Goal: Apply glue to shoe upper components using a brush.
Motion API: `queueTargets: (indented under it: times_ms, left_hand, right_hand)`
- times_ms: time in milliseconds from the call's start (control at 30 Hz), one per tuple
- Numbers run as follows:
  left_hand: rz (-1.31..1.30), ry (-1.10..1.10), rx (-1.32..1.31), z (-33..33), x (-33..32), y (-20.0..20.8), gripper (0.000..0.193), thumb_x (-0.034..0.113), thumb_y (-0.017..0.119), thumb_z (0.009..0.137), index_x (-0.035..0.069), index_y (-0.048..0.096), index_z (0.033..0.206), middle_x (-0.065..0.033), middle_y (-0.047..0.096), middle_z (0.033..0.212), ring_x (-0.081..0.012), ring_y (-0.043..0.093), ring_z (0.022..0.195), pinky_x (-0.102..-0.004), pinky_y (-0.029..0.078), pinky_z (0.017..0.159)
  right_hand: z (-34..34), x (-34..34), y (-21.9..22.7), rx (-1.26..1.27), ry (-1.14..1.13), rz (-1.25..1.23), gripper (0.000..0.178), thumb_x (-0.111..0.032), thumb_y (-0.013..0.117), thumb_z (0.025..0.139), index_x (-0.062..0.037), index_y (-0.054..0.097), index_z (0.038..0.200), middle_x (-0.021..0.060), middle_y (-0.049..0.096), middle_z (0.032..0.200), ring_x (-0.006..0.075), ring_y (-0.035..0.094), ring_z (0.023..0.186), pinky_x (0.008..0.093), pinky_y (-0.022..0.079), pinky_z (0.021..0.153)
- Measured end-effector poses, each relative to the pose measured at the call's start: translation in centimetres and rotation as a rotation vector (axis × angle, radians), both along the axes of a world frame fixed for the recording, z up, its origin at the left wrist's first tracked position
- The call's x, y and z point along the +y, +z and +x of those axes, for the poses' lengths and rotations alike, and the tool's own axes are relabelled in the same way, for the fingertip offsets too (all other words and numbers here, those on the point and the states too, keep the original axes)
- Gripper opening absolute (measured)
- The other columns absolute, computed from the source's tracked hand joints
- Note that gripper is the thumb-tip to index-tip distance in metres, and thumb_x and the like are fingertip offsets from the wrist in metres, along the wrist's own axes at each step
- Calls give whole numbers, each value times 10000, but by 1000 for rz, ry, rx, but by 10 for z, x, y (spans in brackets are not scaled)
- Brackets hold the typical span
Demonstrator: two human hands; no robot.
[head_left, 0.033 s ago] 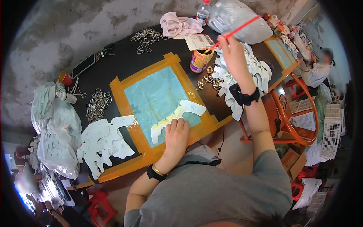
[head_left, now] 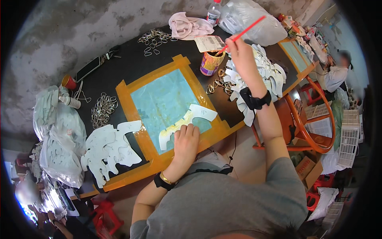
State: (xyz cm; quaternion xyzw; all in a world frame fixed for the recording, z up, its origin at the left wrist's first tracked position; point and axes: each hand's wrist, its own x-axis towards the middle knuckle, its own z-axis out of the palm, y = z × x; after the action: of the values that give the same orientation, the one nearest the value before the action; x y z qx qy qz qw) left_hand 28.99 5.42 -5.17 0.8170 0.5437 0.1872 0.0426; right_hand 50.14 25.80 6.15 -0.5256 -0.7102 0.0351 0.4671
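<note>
My left hand [head_left: 186, 142] presses a curved white cut-out piece [head_left: 203, 112] down on the blue sheet [head_left: 165, 93], fingers bent and together along its lower edge. Yellowish glue is smeared along the piece's notched upper edge. In my right hand [head_left: 243, 55] is a thin red brush [head_left: 250, 28], pinched between the fingers. Its lower end dips into an open purple-and-yellow can [head_left: 211, 63], so the tip is hidden. A pile of similar white pieces [head_left: 270, 69] lies right of the can, partly behind my right forearm. Another stack of white pieces [head_left: 111, 145] lies left of the sheet.
Orange tape [head_left: 126, 101] frames the sheet on the dark table. Metal rings [head_left: 104, 109] lie in several heaps. A phone [head_left: 88, 68], pink cloth [head_left: 189, 27], bottle [head_left: 213, 14] and plastic bags [head_left: 63, 139] stand around. An orange chair [head_left: 318, 119] is at right; another person [head_left: 336, 75] sits beyond.
My right hand has shifted slightly left, and the red brush's upper end has swung left a little. My left hand and the white piece have stayed in place.
</note>
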Motion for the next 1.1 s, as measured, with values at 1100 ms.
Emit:
queueTargets:
  times_ms: [1100]
  left_hand:
    - [65,-48,-362,-18,-34,12,114,91,719,782,87,637,862,-33,613,912,-216,569,865,-366,344,816]
  right_hand:
    - [29,-83,-21,439,42,-45,140,-63,495,975,23,605,982,77,649,940,150,614,852,276,470,818]
